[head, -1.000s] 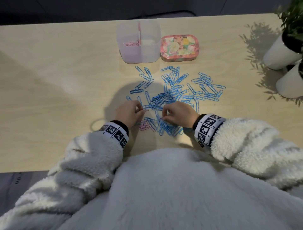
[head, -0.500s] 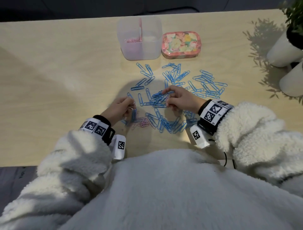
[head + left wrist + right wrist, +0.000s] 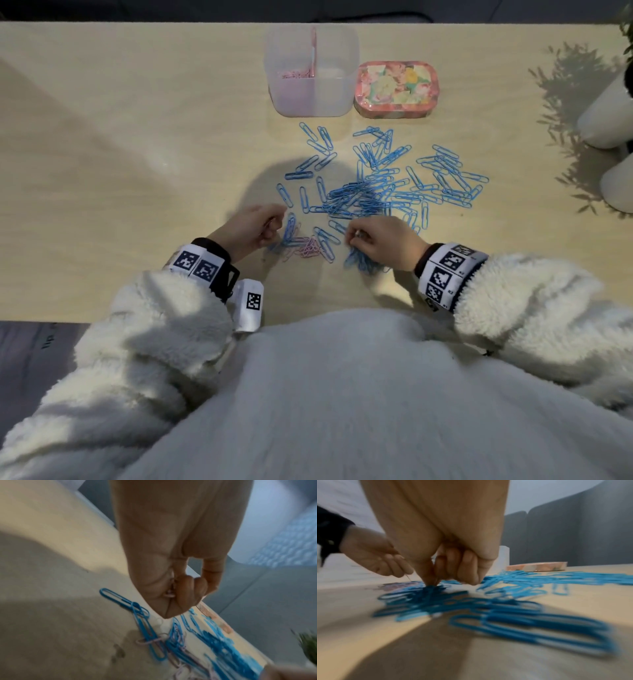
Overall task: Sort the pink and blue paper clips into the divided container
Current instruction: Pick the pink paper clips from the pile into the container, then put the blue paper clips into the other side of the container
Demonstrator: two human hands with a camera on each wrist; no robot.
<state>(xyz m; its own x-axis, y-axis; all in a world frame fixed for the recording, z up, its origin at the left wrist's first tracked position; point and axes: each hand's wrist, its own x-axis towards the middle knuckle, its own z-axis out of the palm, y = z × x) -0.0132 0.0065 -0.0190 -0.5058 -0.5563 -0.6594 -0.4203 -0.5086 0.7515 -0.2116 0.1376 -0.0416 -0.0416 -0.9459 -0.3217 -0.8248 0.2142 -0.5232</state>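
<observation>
The translucent divided container (image 3: 310, 99) stands at the back of the table, with pink clips (image 3: 296, 73) in its left compartment. Blue paper clips (image 3: 376, 192) lie scattered across the middle. A few pink paper clips (image 3: 310, 251) lie mixed with blue ones between my hands. My left hand (image 3: 270, 228) is curled beside them; in the left wrist view a pink clip (image 3: 169, 595) shows inside the fist of that hand (image 3: 173, 595). My right hand (image 3: 354, 240) pinches a blurred bunch of blue clips (image 3: 359, 263); the right wrist view shows this hand (image 3: 435, 582) with fingertips closed in the blue heap (image 3: 426, 595).
A floral tin (image 3: 397, 89) sits right of the container. Two white plant pots (image 3: 606, 116) stand at the far right edge. My fleece sleeves and body cover the table's near edge.
My right hand has pulled back from the middle of the blue pile toward me, dragging blue clips along. My left hand stayed beside the pink clips and shifted slightly.
</observation>
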